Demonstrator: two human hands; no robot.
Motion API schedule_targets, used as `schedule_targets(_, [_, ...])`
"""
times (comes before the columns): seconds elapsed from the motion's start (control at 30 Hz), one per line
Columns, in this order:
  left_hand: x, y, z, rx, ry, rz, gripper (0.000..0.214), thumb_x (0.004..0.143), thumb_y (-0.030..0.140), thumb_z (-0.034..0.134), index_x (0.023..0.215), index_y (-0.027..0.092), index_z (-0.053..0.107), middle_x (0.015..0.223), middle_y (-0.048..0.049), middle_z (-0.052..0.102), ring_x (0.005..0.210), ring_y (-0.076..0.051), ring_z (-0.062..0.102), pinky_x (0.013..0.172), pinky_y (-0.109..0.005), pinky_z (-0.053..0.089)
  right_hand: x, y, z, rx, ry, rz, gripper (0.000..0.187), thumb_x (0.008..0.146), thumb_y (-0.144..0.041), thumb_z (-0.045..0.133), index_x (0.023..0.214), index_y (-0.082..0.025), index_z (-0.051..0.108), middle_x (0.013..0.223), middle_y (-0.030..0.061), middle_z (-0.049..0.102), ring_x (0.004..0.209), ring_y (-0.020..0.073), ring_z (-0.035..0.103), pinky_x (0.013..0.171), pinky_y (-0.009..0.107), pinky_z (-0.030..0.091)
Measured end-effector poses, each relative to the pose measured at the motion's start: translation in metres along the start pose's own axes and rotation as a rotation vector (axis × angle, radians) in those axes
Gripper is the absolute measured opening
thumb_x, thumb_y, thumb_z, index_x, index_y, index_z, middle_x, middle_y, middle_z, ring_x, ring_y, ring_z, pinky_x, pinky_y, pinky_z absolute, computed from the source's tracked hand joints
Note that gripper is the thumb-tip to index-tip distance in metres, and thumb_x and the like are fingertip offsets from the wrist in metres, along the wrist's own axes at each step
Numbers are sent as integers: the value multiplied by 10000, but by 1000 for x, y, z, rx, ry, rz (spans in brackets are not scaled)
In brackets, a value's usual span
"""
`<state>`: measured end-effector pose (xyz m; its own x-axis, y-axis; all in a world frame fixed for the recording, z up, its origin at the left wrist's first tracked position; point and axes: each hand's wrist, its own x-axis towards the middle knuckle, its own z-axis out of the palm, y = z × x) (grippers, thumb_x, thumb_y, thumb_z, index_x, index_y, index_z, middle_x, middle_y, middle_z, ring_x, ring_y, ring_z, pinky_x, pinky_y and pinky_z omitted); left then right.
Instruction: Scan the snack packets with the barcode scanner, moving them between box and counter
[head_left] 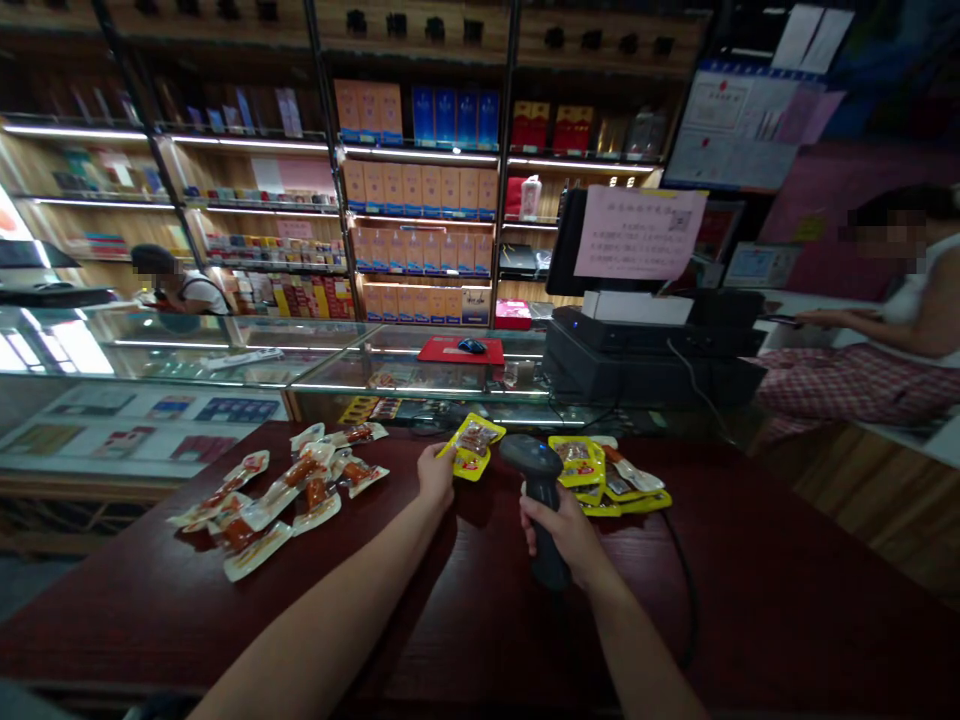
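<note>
My left hand [436, 478] pinches the left edge of a yellow snack packet [475, 446], lifted a little over the dark red table. Wrapped round the handle of a black barcode scanner [541, 510], my right hand [559, 525] holds it upright, its head turned toward the packet. To the right of the scanner lies a pile of yellow snack packets [577, 462] with a clear-wrapped sausage-like snack [634, 468] among them. Several vacuum-packed brown snacks [300, 475] are heaped on the left of the table.
The scanner's cable [688, 570] curves over the table [465, 620] on the right. Behind stand a glass counter [330, 372], a red mat [441, 350] with a mouse, and a monitor [568, 245] with a pink notice. One person [919, 300] sits at right, another [199, 290] at back left.
</note>
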<state>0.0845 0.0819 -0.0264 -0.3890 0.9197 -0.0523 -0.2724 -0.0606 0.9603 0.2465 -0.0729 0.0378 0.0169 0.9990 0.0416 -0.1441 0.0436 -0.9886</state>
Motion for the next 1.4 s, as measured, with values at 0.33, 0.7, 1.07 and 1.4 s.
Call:
schedule_targets(0.33, [-41, -21, 69, 722, -266, 224, 383, 629, -4, 574, 973, 125, 682, 976, -129, 698, 924, -235, 646, 798, -283, 478, -31, -28, -57, 64, 180, -33, 349, 631, -417, 740, 750, -187, 506, 512, -61, 554, 365, 78, 477, 342, 191, 427])
schedule_targets(0.7, [-81, -28, 107, 884, -404, 252, 392, 717, 55, 542, 1076, 142, 672, 1035, -109, 688, 977, -201, 626, 832, -222, 429, -33, -25, -74, 58, 209, -52, 341, 631, -423, 732, 745, -180, 521, 499, -61, 558, 362, 83, 480, 334, 192, 428])
schedule_targets(1.07, [-73, -8, 65, 873, -513, 420, 250, 687, 65, 597, 910, 122, 697, 1160, -150, 601, 1233, -252, 453, 1004, -310, 358, -20, -19, -39, 24, 130, -32, 364, 617, -452, 740, 707, -183, 512, 493, -51, 556, 347, 84, 475, 327, 205, 429])
schedule_targets(1.4, [19, 94, -106, 1190, 4, 607, 431, 701, 260, 639, 1114, 139, 607, 1278, -138, 522, 1204, -258, 467, 1021, -347, 347, 8, 3, 36, -75, -90, 15, 346, 658, -452, 696, 723, -198, 470, 490, -62, 551, 370, 94, 492, 351, 215, 437])
